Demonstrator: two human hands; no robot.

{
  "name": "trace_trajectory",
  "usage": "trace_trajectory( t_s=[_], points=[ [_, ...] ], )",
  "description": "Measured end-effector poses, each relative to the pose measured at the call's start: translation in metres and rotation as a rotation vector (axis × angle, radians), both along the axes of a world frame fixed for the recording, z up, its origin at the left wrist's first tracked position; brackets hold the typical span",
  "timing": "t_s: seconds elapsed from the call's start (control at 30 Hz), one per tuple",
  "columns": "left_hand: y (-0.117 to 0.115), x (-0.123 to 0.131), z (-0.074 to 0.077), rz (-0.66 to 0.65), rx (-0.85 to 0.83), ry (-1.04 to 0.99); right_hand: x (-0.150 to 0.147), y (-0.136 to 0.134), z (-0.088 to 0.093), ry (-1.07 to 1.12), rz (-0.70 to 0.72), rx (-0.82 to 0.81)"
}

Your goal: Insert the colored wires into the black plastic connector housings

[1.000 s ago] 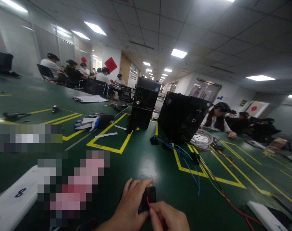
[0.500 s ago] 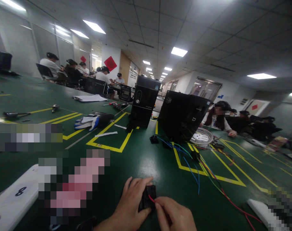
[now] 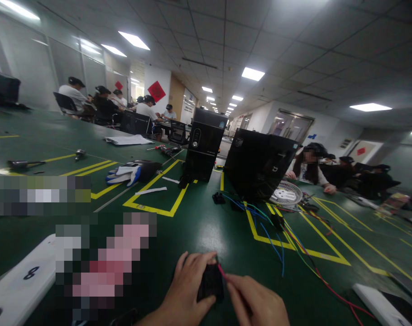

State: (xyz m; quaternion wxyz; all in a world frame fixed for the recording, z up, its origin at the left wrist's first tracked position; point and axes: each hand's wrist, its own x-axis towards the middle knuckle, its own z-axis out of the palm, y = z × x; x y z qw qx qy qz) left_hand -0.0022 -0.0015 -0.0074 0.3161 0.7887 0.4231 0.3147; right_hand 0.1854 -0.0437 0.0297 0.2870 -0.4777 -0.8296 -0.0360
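Low in the middle of the head view, my left hand point(image 3: 186, 288) grips a small black block-shaped part point(image 3: 210, 284) against the green table, thumb at its near end and fingertips at its far end. My right hand point(image 3: 257, 300) is closed in a pinch on a short red wire point(image 3: 221, 269). That wire runs up from my right fingertips along the right side of the black part. Whether its far end is attached there I cannot tell.
Loose coloured wires point(image 3: 296, 248) trail over the table point(image 3: 179, 235) at right. Two black computer cases point(image 3: 203, 147) stand ahead, near a white basket point(image 3: 286, 194). Work gloves point(image 3: 133, 173) lie at left, and a white numbered object point(image 3: 29, 274) is nearer. A person point(image 3: 309, 167) sits across at right.
My right hand has moved slightly right. The red wire's visible end has shifted from over the black part's face to its upper right edge. My left hand keeps its grip.
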Motion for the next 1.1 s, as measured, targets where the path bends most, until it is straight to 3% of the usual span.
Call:
trace_trajectory(
  t_s=[0.1, 0.2, 0.3, 0.4, 0.6, 0.83, 0.93, 1.1],
  points=[
    [0.0, 0.001, -0.001, 0.011, -0.011, -0.01, 0.018, 0.0, 0.024, 0.301, -0.23, 0.123],
    [0.0, 0.002, -0.002, 0.029, -0.007, -0.016, 0.044, 0.0, 0.059, 0.815, -0.495, 0.169],
    [0.001, 0.002, -0.002, 0.033, 0.008, -0.013, 0.066, 0.001, 0.092, 1.345, -0.377, 0.214],
    [0.002, 0.002, -0.004, 0.025, 0.024, -0.009, 0.074, 0.006, 0.113, 1.514, -0.266, 0.201],
    [0.003, 0.001, -0.007, 0.034, 0.034, -0.008, 0.064, 0.037, 0.121, 1.409, -0.28, 0.053],
    [0.007, 0.004, -0.008, 0.054, 0.04, 0.038, 0.052, 0.101, 0.126, 0.636, -0.464, -0.18],
    [0.01, 0.005, -0.007, 0.022, 0.009, 0.065, 0.039, 0.136, 0.118, 0.38, -0.489, -0.253],
    [0.015, 0.007, -0.005, 0.035, -0.081, 0.106, 0.013, 0.191, 0.087, -0.027, -0.526, -0.365]
  ],
)
